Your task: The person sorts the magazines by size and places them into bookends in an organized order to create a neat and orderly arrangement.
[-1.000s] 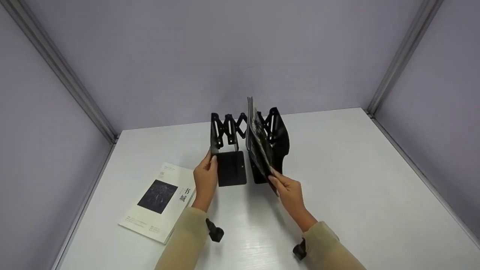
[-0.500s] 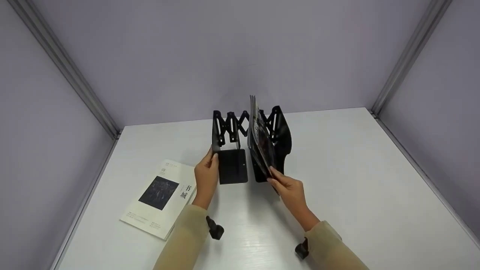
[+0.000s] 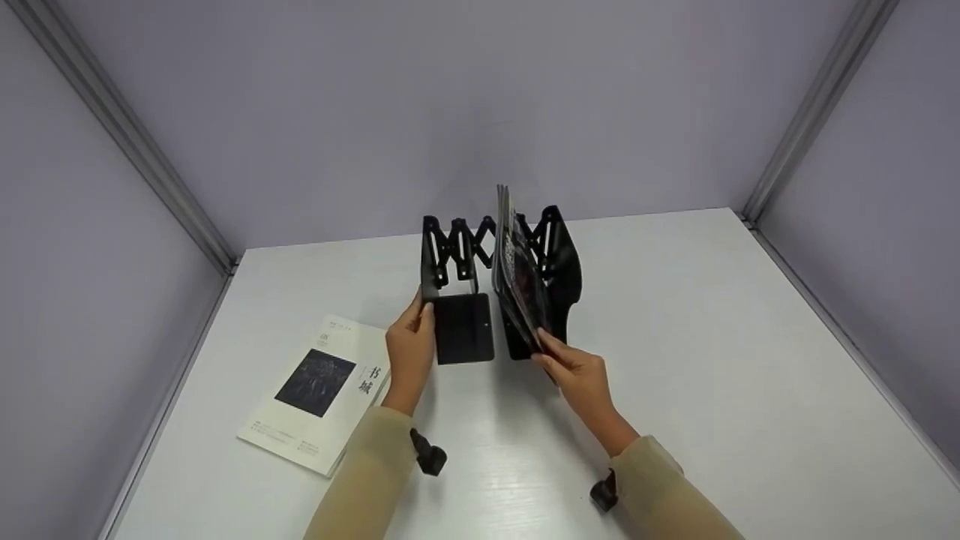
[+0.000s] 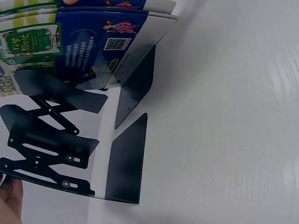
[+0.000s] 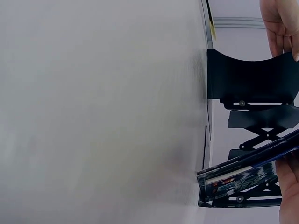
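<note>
A black expandable bookend with scissor-like links and flat base plates stands near the back of the table. My left hand grips its left end plate, thumb on the near side. My right hand pinches the near edge of several thin magazines, which stand upright, leaning slightly, between the bookend's right-hand uprights. In the left wrist view, the magazines show blue, white and green covers with printed text. The right wrist view has their lower edges close to the tabletop, beside the bookend's end plate.
A pale booklet with a dark square picture lies flat on the white table, left of my left forearm, with another beneath it. Grey-lilac panels enclose the table at the back and on both sides.
My right hand has shifted slightly left on the magazines, and their near edges sit a little closer together. The left hand keeps its hold on the bookend, which stays put.
</note>
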A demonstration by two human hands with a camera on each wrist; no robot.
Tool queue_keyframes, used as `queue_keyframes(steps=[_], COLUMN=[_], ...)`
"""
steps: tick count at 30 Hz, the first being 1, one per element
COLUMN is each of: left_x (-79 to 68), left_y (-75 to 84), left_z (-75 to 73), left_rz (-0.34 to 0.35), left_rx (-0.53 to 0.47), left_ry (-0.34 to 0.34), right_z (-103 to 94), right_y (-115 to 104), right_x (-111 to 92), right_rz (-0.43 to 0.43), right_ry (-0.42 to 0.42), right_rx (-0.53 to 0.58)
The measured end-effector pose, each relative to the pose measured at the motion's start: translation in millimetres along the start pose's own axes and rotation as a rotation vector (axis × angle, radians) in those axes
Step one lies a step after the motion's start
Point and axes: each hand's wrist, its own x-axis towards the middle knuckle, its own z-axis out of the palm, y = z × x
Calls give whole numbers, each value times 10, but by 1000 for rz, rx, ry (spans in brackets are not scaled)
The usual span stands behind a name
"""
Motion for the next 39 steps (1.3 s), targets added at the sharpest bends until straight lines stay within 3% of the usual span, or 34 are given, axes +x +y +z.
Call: queue_keyframes(steps=[9, 18, 25, 32, 39], left_x=[-9, -27, -38, -47, -55], left_y=[29, 31, 40, 40, 24], left_z=[18, 15, -13, -44, -34], left_rz=[5, 5, 1, -2, -3], left_rx=[22, 16, 0, 18, 8], left_ry=[-2, -8, -11, -4, -4], right_z=[-34, -16, -13, -4, -53], right_y=[48, 36, 18, 9, 1], right_x=[-1, 2, -14, -15, -15], right_rz=[49, 75, 91, 109, 75], right_ry=[-35, -30, -17, -34, -42], right_rx=[133, 168, 83, 139, 67])
